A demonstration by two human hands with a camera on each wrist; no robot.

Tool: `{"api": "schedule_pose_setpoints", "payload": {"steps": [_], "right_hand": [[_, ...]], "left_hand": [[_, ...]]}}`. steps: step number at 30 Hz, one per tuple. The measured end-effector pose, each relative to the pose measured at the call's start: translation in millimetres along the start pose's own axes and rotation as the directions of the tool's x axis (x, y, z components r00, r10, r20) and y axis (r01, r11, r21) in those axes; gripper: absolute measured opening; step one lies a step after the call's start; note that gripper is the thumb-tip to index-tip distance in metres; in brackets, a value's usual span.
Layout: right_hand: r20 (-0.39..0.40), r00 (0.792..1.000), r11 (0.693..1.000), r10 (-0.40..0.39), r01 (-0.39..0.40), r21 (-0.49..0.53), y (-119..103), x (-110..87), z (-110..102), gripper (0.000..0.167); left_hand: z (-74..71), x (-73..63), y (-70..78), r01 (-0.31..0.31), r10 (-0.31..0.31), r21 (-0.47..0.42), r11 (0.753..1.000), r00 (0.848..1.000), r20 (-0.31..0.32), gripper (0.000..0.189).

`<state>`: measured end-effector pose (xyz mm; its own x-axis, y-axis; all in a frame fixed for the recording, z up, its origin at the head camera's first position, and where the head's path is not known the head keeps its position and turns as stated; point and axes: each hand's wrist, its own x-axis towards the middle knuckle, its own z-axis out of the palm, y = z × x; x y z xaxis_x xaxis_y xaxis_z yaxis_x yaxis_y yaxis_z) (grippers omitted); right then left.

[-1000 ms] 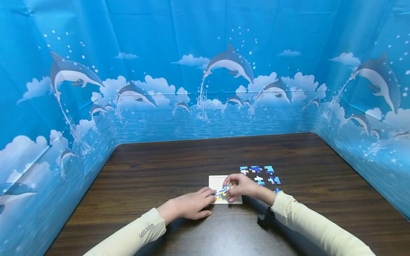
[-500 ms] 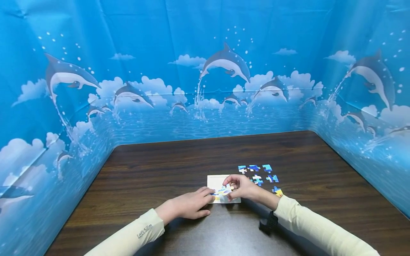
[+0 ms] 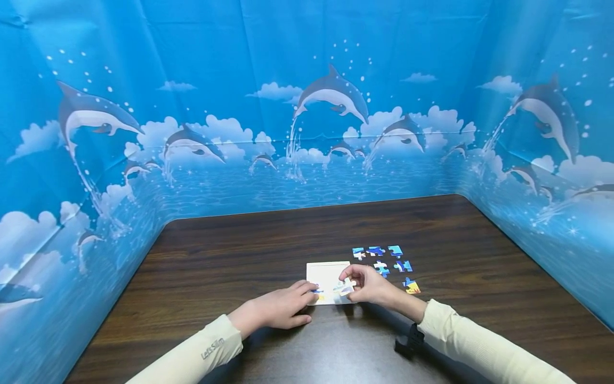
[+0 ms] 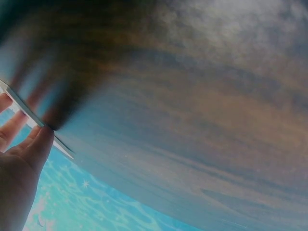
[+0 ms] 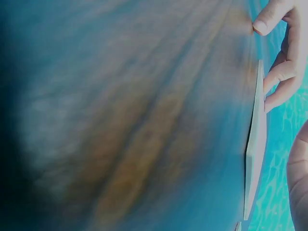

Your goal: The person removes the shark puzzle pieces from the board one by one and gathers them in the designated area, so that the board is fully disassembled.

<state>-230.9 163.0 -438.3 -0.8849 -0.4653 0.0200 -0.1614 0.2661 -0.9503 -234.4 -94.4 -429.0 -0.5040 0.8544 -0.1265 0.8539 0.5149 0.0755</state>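
Note:
A pale puzzle board [image 3: 318,271] lies near the middle of the table, with a few printed pieces at its lower left. My left hand [image 3: 288,306] rests its fingertips on the board's left side, fingers fairly straight. In the left wrist view, the left thumb [image 4: 41,149] is against the board's edge [image 4: 24,107]. My right hand [image 3: 371,284] pinches a puzzle piece [image 3: 343,288] between thumb and fingers over the board's lower right. The right wrist view shows the left hand [image 5: 288,53] beside the board [image 5: 257,139], while the pinched piece is out of sight.
Several loose blue, white and yellow puzzle pieces, among them a corner piece [image 3: 411,286], lie right of the board on the dark wooden table [image 3: 240,250]. A dolphin-print curtain [image 3: 230,133] surrounds the table. A black device [image 3: 410,340] hangs at the right wrist.
The right hand has shifted slightly rightward over the board with the puzzle piece, whose face now looks paler. The left hand stays on the board. The head view has shifted slightly.

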Motion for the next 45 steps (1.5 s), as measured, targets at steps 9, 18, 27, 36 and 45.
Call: {"api": "schedule_pose_setpoints", "payload": {"steps": [9, 18, 27, 36, 45], "right_hand": [[-0.060, 0.985, 0.979, -0.161, 0.152, -0.134, 0.8, -9.9, -6.8, 0.031], [-0.043, 0.979, 0.968, -0.202, 0.192, -0.159, 7.9, -27.0, -29.6, 0.026], [-0.111, 0.981, 0.966, -0.157, 0.129, -0.224, 19.3, -49.2, -66.6, 0.027], [-0.201, 0.973, 0.962, -0.112, 0.055, -0.267, 22.9, -64.3, -86.0, 0.029], [-0.170, 0.968, 0.923, -0.184, 0.111, -0.369, 32.1, -60.0, -80.3, 0.024]], "left_hand": [[-2.2, -0.1, -1.5, 0.009, -0.009, -0.002, 1.000, 1.000, 0.005, 0.039], [-1.2, -4.1, -4.2, 0.016, -0.016, 0.012, 1.000, 1.000, 0.001, 0.042], [-3.5, -6.6, -5.3, 0.025, -0.025, -0.005, 1.000, 1.000, 0.001, 0.043], [-4.3, -6.3, -3.0, 0.013, -0.013, -0.018, 1.000, 1.000, 0.004, 0.043], [-0.8, -2.5, 0.4, -0.022, 0.022, -0.009, 1.000, 1.000, -0.004, 0.042]]}}
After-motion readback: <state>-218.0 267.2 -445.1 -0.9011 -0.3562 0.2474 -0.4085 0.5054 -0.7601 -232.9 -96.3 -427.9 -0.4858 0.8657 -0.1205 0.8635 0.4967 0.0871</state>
